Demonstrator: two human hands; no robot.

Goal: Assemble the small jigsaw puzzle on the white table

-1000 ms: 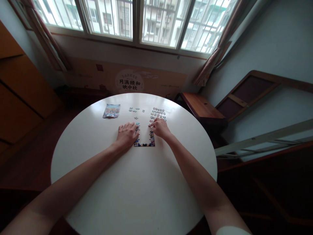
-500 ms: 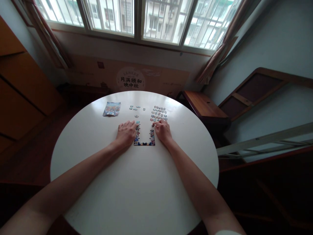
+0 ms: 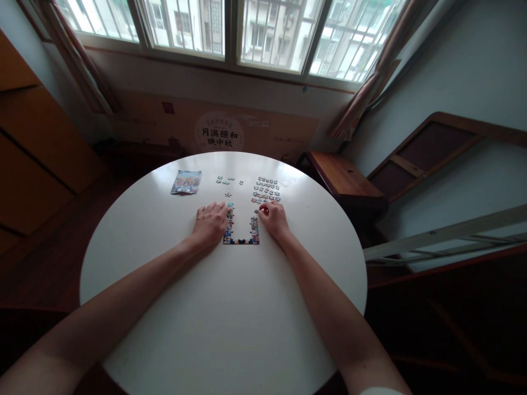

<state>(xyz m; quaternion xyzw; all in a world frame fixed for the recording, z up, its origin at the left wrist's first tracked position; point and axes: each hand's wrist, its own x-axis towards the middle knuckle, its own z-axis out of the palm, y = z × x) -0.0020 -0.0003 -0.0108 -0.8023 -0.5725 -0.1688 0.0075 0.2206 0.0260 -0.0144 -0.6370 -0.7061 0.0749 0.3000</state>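
A partly joined jigsaw puzzle (image 3: pixel 241 241) lies on the white table as a U-shaped frame, its bottom edge and two sides assembled. My left hand (image 3: pixel 211 220) rests palm down beside the left column, fingers extended and their tips touching its pieces. On the other side, my right hand (image 3: pixel 273 217) pinches a small puzzle piece (image 3: pixel 256 211) between thumb and forefinger, just above the top of the right column. Loose puzzle pieces (image 3: pixel 267 189) sit in several rows beyond my right hand.
More loose pieces (image 3: pixel 225 181) are scattered past the puzzle's open end. A colourful picture sheet (image 3: pixel 186 182) lies at the back left of the round white table (image 3: pixel 222 318). A wooden stool-like surface (image 3: pixel 343 174) stands behind the table's right side.
My right hand has shifted slightly, its thumb and forefinger now showing a rounded pinch with the piece by the right column. My left hand stays in place. The view has moved slightly.
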